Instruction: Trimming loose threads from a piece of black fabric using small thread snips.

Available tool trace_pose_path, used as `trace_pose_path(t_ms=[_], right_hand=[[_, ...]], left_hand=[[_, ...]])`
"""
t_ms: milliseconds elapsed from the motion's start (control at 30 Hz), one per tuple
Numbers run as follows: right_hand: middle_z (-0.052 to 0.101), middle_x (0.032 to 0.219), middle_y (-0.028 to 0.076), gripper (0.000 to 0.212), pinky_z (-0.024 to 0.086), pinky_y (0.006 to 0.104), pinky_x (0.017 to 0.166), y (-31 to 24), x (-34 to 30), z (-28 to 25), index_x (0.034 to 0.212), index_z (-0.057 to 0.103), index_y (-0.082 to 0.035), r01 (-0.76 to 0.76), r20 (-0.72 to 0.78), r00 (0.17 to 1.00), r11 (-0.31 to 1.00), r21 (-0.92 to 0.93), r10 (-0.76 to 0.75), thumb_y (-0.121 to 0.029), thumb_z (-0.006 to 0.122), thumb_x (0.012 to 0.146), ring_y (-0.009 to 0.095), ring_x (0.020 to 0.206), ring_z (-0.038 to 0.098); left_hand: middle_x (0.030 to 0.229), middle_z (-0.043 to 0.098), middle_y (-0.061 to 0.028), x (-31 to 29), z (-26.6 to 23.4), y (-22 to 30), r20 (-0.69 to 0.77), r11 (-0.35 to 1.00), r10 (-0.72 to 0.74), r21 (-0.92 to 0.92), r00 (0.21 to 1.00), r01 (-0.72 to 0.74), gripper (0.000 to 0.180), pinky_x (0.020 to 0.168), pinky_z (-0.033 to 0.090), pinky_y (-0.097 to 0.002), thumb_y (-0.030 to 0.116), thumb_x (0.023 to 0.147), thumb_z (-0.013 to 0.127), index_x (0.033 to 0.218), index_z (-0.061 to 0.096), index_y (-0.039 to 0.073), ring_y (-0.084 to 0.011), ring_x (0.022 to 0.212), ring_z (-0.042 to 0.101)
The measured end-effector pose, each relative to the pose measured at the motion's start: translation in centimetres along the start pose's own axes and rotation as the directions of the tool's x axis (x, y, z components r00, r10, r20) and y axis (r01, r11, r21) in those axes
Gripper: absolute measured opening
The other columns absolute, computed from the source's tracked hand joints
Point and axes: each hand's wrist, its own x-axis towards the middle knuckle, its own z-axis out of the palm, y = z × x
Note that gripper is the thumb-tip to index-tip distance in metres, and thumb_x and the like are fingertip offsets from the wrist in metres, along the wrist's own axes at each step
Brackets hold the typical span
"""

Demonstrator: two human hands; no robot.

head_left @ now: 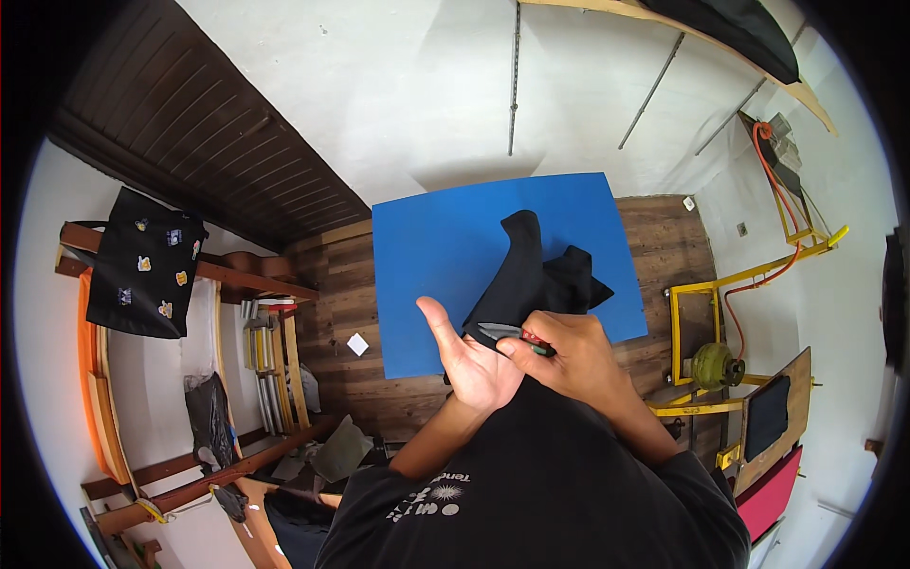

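Note:
A piece of black cloth point(527, 275) rises from my hands in front of a blue sheet point(445, 256) that lies on the wooden floor. My left hand point(469, 356) is held palm up with the thumb out, gripping the cloth's lower edge. My right hand point(569, 356) is closed on a small tool with a grey blade and a red and green handle point(517, 335), its tip against the cloth where my left hand holds it. My black shirt point(540, 484) fills the lower middle of the view.
A black tote bag with small patches point(142, 266) hangs at the left above wooden shelves with metal tubes point(265, 360). A yellow metal frame with a motor point(716, 365) stands at the right. A small white scrap point(357, 343) lies on the floor.

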Motion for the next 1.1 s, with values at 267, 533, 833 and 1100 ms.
trace_pose_path(t_ms=[267, 533, 833, 1100], right_hand=[[0.053, 0.055, 0.01, 0.032, 0.04, 0.0331, 0.042, -0.2, -0.1, 0.4, 0.068, 0.052, -0.004, -0.01, 0.025, 1.0, 1.0, -0.021, 0.011, -0.026, 0.073, 0.079, 0.024, 0.047, 0.055], [0.043, 0.051, 0.005, 0.034, 0.03, 0.0273, 0.041, 1.2, 0.2, 1.5, 0.069, 0.047, -0.003, -0.141, 0.075, 0.989, 0.977, 0.157, 0.131, -0.024, 0.062, 0.09, 0.011, 0.044, 0.044], [0.053, 0.056, 0.004, 0.049, 0.023, 0.0196, 0.035, 8.4, 3.2, -0.9, 0.068, 0.047, -0.006, -0.273, -0.233, 0.75, 0.611, 0.743, 0.618, -0.046, 0.045, 0.097, 0.006, 0.041, 0.04], [0.043, 0.062, -0.004, 0.034, 0.024, 0.0171, 0.034, 12.1, 3.2, -4.4, 0.075, 0.038, -0.016, -0.623, 0.394, 0.715, 0.27, 0.734, 0.578, -0.009, 0.071, 0.081, 0.003, 0.039, 0.035]], left_hand=[[0.133, 0.052, -0.0038, -0.3, 0.3, 0.0, -0.324, 0.993, 0.11, 0.068, 0.94, -0.093, 0.078, 0.099, 0.039, -0.0334, 0.07, 0.09, 0.023, 0.132, 0.046, 0.009, -0.0208, 0.117, 0.051], [0.134, 0.049, -0.0062, -0.4, -2.5, -0.3, -0.004, 0.976, 0.089, 0.199, 0.996, -0.086, 0.072, 0.104, 0.035, -0.0351, 0.062, 0.09, 0.038, 0.134, 0.044, 0.005, -0.0212, 0.122, 0.047], [0.114, 0.06, -0.0163, -0.4, -2.9, 0.9, -0.361, 0.995, -0.039, 0.076, 0.932, 0.071, 0.021, 0.105, 0.035, -0.0404, 0.011, 0.078, 0.044, 0.087, 0.06, 0.0, -0.0284, 0.112, 0.053], [0.123, 0.056, -0.0207, 0.2, -3.2, 3.3, -0.195, 0.919, -0.316, 0.179, 0.929, 0.351, 0.044, 0.103, 0.037, -0.0388, 0.01, 0.077, 0.042, 0.112, 0.055, -0.012, -0.0308, 0.115, 0.053]])
